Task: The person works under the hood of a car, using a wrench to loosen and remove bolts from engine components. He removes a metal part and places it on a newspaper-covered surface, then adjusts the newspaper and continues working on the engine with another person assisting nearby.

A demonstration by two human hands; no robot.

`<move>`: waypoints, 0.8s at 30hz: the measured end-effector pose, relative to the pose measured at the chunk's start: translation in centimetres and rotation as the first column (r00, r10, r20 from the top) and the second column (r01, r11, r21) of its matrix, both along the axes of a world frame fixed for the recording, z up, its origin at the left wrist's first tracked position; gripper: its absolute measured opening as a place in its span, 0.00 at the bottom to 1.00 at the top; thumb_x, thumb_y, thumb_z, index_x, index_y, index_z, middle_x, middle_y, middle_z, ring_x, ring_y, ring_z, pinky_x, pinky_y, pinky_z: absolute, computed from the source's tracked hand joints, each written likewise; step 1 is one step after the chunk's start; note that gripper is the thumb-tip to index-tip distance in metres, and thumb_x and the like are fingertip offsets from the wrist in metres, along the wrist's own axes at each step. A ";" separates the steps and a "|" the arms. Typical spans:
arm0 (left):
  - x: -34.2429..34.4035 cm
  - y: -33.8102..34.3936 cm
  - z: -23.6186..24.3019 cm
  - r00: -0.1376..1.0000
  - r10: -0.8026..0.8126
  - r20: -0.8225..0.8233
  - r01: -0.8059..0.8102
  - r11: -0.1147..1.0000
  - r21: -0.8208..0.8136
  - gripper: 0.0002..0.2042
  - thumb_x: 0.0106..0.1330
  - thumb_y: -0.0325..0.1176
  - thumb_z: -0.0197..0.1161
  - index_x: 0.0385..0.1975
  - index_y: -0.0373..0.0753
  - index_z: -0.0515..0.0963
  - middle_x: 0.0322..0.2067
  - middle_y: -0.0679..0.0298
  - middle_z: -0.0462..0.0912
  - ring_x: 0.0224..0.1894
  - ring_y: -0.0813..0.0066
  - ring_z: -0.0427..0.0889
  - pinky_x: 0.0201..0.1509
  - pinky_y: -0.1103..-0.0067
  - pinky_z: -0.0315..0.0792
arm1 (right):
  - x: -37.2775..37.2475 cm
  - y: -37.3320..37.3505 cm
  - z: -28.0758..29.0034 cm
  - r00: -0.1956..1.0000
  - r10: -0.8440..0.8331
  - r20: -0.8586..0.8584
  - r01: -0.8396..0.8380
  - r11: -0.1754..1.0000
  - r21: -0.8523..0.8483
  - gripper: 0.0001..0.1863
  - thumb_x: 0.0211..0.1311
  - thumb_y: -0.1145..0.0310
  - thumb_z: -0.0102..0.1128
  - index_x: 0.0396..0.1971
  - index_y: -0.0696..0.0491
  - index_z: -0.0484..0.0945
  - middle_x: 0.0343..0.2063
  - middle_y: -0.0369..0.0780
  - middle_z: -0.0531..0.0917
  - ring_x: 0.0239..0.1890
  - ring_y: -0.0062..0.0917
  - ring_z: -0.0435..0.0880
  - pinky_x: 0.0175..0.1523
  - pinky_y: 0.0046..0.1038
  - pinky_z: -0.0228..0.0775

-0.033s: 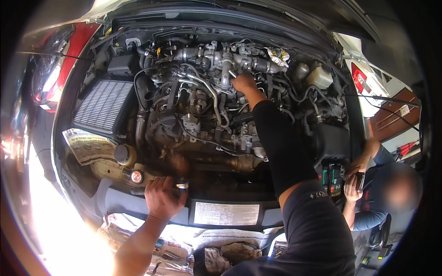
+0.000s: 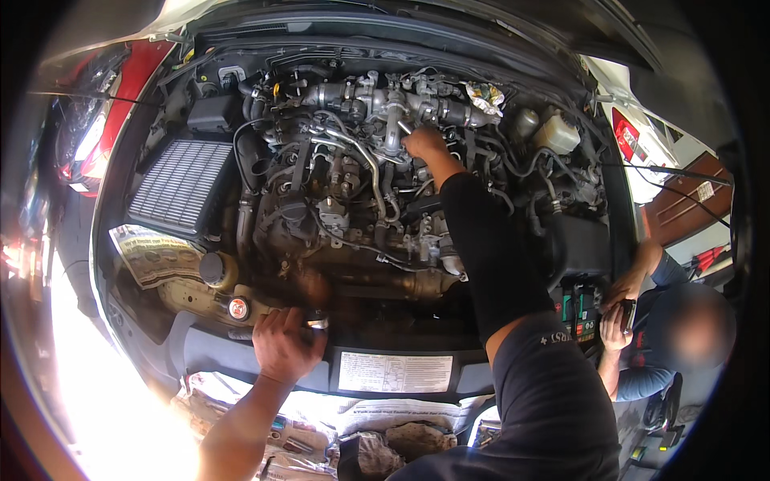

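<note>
My left hand [image 2: 287, 345] rests on the front panel of the engine bay [image 2: 208, 349], fingers curled. From it, beside the thumb, sticks a short shiny metal cylinder [image 2: 318, 321]; what kind of thing it is I cannot make out. My right hand [image 2: 425, 146] reaches across the engine [image 2: 345, 176] to its upper middle, fingers bent down next to a grey metal pipe [image 2: 394, 128]. A short silvery rod [image 2: 407, 128] shows at these fingers. Their tips are hidden, so what they grip cannot be seen.
An air filter [image 2: 178, 186] stands at left, with newspaper [image 2: 156, 255] and a capped reservoir [image 2: 216, 270] nearer. A battery [image 2: 579, 309] sits at right, beside another person [image 2: 642, 321] holding a dark object. Newspaper and tools [image 2: 301, 443] lie along the near edge.
</note>
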State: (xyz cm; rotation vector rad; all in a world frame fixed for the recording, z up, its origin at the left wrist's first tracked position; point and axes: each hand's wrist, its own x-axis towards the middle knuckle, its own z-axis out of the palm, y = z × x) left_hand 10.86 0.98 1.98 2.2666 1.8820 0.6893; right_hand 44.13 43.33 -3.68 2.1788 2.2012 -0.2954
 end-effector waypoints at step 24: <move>0.1 0.6 -0.2 0.999 -0.036 0.022 0.035 0.998 0.053 0.14 0.51 0.41 0.70 0.32 0.39 0.81 0.27 0.56 0.81 0.32 0.49 0.82 0.38 0.59 0.73 | -3.0 -4.8 3.7 1.000 -0.009 -0.017 0.011 0.993 0.115 0.16 0.72 0.67 0.58 0.52 0.53 0.89 0.57 0.48 0.89 0.60 0.43 0.89 0.64 0.42 0.83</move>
